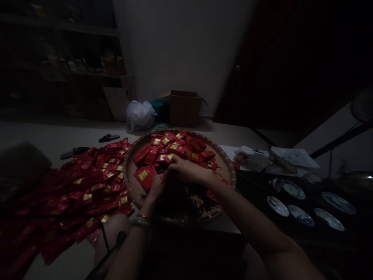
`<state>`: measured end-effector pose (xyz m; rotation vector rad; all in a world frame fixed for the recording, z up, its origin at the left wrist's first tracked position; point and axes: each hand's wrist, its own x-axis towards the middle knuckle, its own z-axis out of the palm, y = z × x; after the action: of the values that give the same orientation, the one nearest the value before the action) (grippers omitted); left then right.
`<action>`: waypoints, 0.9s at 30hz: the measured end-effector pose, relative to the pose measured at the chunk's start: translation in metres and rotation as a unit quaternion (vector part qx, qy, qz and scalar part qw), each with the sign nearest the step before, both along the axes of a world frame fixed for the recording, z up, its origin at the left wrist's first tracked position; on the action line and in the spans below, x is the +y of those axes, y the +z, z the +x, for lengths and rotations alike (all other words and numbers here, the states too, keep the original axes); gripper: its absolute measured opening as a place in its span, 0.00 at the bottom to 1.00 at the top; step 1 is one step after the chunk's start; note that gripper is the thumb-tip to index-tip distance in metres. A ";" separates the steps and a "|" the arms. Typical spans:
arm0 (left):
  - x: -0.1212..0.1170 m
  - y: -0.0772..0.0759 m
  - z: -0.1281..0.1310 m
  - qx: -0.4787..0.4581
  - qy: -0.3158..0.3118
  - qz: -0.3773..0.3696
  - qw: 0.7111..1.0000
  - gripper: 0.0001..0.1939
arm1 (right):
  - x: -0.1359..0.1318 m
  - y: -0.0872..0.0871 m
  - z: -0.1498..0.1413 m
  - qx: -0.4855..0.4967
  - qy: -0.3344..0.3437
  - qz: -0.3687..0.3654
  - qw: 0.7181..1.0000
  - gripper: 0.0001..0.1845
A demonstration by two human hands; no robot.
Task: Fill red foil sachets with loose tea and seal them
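Observation:
A round woven bamboo tray (128, 177) holds a heap of small red packets (175, 147) with gold labels. Dark loose bits that look like tea leaves (177, 202) lie in its near half. Over the middle of the tray my two hands meet, fingers bent inward. My left hand (158, 186), with bangles at the wrist, is closed beside a flat red packet (145, 176). My right hand (186, 170) is closed too, its fingertips bent down against the left. Whatever sits between the fingers is hidden in the dim light.
A large pile of red packets (96, 186) covers the floor at left, near dark slippers (108, 138). Blue-and-white dishes (301, 215) stand on a dark surface at right, with plastic bags (256, 159) behind. A white bag (140, 116) and cardboard box (185, 110) sit by the wall.

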<state>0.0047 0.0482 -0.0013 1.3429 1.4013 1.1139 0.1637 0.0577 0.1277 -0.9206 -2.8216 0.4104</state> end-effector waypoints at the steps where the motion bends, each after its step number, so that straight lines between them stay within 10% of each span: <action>1: 0.001 -0.001 0.000 0.003 0.001 -0.001 1.000 0.34 | 0.002 -0.002 -0.001 0.019 -0.013 0.007 1.000 0.13; 10: 0.000 0.001 0.001 -0.002 0.036 -0.001 0.999 0.29 | 0.012 -0.028 -0.001 0.135 0.013 0.010 0.991 0.16; 23: -0.005 0.006 -0.001 -0.060 0.053 -0.017 0.997 0.31 | -0.001 -0.022 -0.004 0.147 0.012 -0.084 0.986 0.18; 27: -0.006 0.006 -0.003 -0.065 0.056 -0.024 0.996 0.29 | -0.004 -0.022 -0.003 0.101 -0.028 0.019 0.994 0.22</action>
<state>0.0019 0.0422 0.0044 1.1484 1.4139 1.2110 0.1604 0.0540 0.1055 -0.8939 -2.6059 0.4167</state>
